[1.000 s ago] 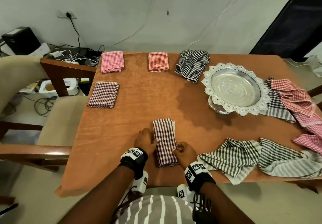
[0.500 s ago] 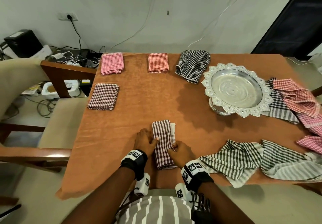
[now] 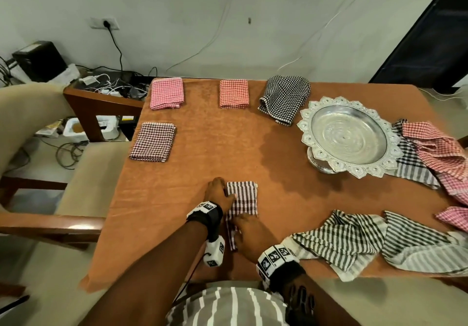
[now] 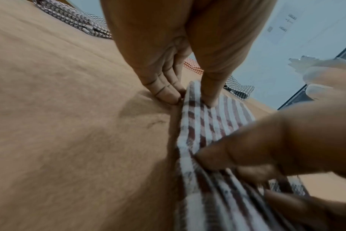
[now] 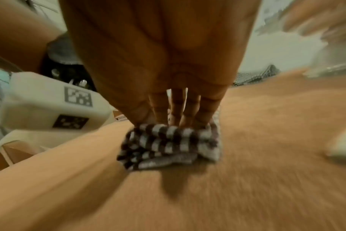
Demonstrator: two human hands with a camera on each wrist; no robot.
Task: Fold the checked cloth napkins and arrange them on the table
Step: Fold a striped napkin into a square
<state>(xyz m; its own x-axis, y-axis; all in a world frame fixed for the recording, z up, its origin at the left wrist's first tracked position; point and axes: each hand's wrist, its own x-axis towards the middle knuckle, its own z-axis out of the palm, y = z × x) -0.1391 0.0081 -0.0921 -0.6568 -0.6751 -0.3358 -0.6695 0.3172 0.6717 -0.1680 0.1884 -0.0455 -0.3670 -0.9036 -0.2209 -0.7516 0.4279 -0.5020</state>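
A maroon-and-white striped napkin (image 3: 242,197) lies folded into a narrow strip near the front edge of the orange-covered table (image 3: 202,148). My left hand (image 3: 218,194) is at its left edge; in the left wrist view the left hand (image 4: 192,100) pinches that edge of the napkin (image 4: 217,118), thumb on top and fingertips tucked at the side. My right hand (image 3: 249,233) grips the near end. In the right wrist view the right hand (image 5: 176,123) holds the bunched layers of the napkin (image 5: 168,143) just above the table.
Folded napkins lie at the back and left: pink (image 3: 166,93), orange (image 3: 233,94), black-and-white (image 3: 285,97), maroon check (image 3: 153,142). A silver pedestal tray (image 3: 348,135) stands at the right. Unfolded napkins lie beside it (image 3: 440,148) and at the front right (image 3: 339,239). A chair (image 3: 88,173) stands at the left.
My right hand has carried the napkin's near end forward, so the strip looks shorter. My left hand has slid farther up its left edge.
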